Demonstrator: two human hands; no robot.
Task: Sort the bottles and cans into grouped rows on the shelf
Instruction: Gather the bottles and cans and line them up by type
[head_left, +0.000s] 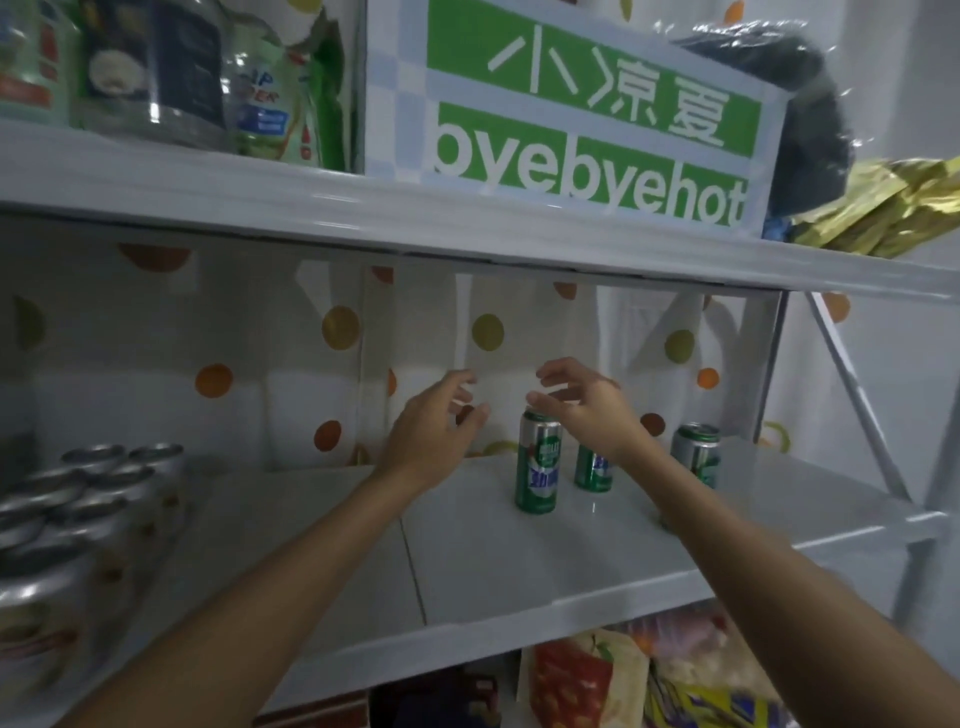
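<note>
Three green cans stand on the white middle shelf (519, 582) at the right: one in front (538, 467), one behind my right wrist (592, 470), one further right (698, 452). My right hand (587, 402) hovers just above the front can's top, fingers spread, holding nothing. Left of that can, my left hand (434, 431) is open with fingers apart and empty. Several silver cans (98, 499) are grouped at the shelf's left end.
The upper shelf carries a green and white box (587, 114), bottles and a jar (156, 73) at the left, and a dark bag with gold foil packs (883, 208) at the right. Snack bags (623, 680) lie on the shelf below. A dotted curtain hangs behind.
</note>
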